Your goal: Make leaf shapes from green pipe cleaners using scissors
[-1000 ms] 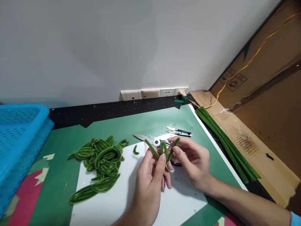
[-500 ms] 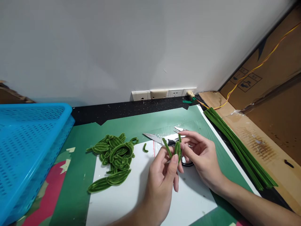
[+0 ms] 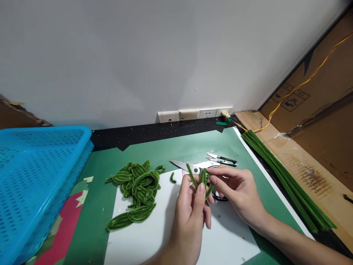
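Bending appears to be in hand: above the white sheet (image 3: 228,235), the left hand (image 3: 190,216) pinches a folded green fuzzy strip (image 3: 203,177) low down, the right hand (image 3: 243,191) has fingers pinching its right-hand end, and continuing would call for a steady lower grip.

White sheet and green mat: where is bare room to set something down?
Bare: white sheet between the pile of bent pipe cleaners and the left hand; green mat between that pile and the blue perforated basket. Crowded: beyond that hand and the right hand, where scissors and thread snips lie.
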Demonstrator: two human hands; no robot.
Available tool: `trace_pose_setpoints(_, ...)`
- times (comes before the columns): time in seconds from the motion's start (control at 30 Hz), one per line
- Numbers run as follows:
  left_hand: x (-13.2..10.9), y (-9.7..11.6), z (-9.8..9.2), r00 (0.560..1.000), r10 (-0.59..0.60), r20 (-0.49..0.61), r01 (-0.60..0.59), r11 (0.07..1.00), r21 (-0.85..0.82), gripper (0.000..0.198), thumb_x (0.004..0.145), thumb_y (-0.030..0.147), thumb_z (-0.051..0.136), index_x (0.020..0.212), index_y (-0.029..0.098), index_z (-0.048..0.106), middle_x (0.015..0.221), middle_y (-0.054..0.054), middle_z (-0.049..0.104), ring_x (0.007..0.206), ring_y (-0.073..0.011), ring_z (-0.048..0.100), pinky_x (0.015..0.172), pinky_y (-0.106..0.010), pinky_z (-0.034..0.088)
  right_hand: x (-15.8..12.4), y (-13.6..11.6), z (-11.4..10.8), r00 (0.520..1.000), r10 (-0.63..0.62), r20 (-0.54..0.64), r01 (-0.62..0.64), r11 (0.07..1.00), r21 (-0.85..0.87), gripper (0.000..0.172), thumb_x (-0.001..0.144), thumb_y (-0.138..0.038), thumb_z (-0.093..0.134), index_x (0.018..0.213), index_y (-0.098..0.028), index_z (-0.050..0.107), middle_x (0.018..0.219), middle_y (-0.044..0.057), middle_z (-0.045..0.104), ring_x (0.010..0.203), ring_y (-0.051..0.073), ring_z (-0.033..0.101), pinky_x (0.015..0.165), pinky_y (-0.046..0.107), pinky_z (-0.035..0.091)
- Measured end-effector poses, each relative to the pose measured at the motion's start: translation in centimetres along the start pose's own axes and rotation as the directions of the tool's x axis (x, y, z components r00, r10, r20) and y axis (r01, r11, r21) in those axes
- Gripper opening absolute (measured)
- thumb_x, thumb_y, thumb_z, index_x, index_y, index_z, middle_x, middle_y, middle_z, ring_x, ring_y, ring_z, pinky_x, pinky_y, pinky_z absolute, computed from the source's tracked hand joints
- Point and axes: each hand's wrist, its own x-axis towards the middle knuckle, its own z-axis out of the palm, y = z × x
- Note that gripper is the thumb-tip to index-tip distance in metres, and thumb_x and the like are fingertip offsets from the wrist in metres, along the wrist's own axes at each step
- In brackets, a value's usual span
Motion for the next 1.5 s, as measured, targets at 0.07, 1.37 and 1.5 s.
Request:
trace_pose_setpoints(0.07,0.0,-0.1,0.0,1.000,0.005,-0.014,-0.005,1.000,-0.016,0.045,0.101,0.065,0.064,0.100,0.023,0.049,0.074,0.007,0.059,0.043,-0.0040,0.048,0.039,-0.014,0.033,0.0,0.0,-0.1,1.000,-0.003,0.008,0.003,1.000,-0.018,0.020,0.096,-0.022,0.078,0.112,-0.030,0.088,0.089,0.004,0.077,0.063,0.009,0.064,0.050,0.018,0.048)
trace_pose_setpoints(1.37,-0.2,0.7,-0.3,0.992,-0.024,0.123,0.029,0.999,-0.043,0.036,0.107,0.056,0.058,0.103,0.022,0.047,0.067,0.007,0.059,0.039,-0.0031,0.039,0.039,-0.013,0.026,-0.2,-0.7,-0.1,0.980,0.164,0.114,-0.179,0.973,0.143,0.021,0.091,-0.036,0.086,0.104,-0.021,0.080,0.072,0.001,0.071,0.052,0.009,0.057,0.047,0.019,0.047)
trace_pose_setpoints(1.5,-0.1,0.3,-0.3,0.995,-0.033,0.097,0.035,0.999,-0.024,0.036,0.106,0.057,0.060,0.106,0.022,0.049,0.070,0.007,0.059,0.039,-0.0026,0.040,0.038,-0.013,0.025,-0.3,-0.5,0.0,0.983,0.154,0.095,-0.172,0.962,0.213,0.027,0.092,-0.036,0.085,0.113,-0.021,0.076,0.082,0.002,0.075,0.052,0.009,0.060,0.045,0.020,0.050)
